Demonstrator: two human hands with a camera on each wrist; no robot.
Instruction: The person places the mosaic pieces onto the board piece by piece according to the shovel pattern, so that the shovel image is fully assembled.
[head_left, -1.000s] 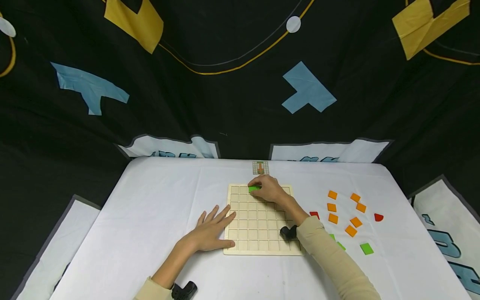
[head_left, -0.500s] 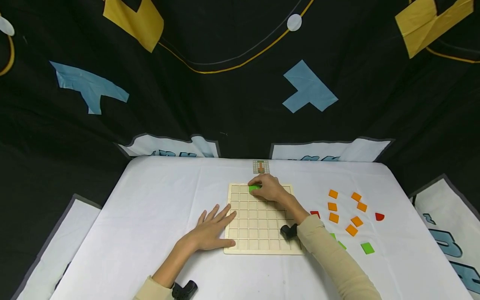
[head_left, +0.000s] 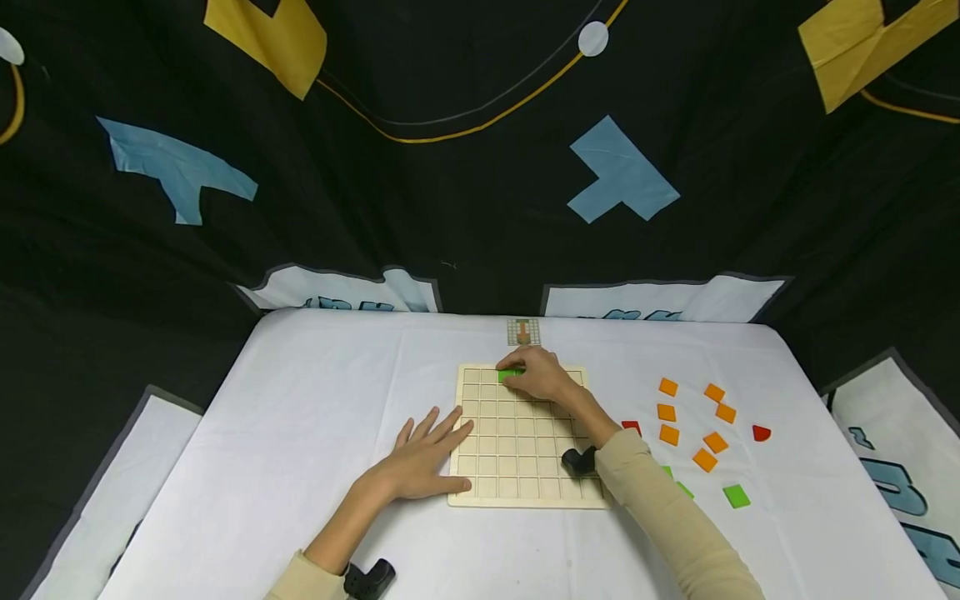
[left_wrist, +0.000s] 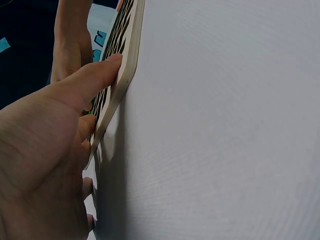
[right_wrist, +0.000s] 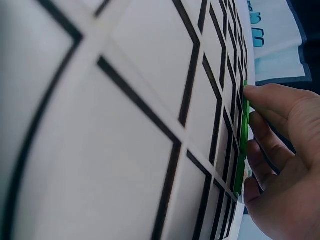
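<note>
One right hand [head_left: 538, 373], curled, narrowly pinching a green square tile [head_left: 506, 377] at the far row of the gridded wooden board [head_left: 498, 448], presumably for alignment; nearer and left, one left hand [head_left: 422, 462], spread, apparently bracing the board; beyond, one pattern card [head_left: 523, 332], likely for reference; rightward, loose orange squares [head_left: 666, 412].

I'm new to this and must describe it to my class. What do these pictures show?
There is no robot: a person works with bare hands. The wide views come from a head camera; the close ones come from cameras worn on each wrist. On the white-covered table lies a pale gridded board, with a small pattern card beyond it. To its right are loose orange squares, red pieces and green pieces. The left hand rests spread at the board's left edge. The right hand curls thumb and fingers on green tiles in the far row; whether it lifts or presses them is unclear.
</note>
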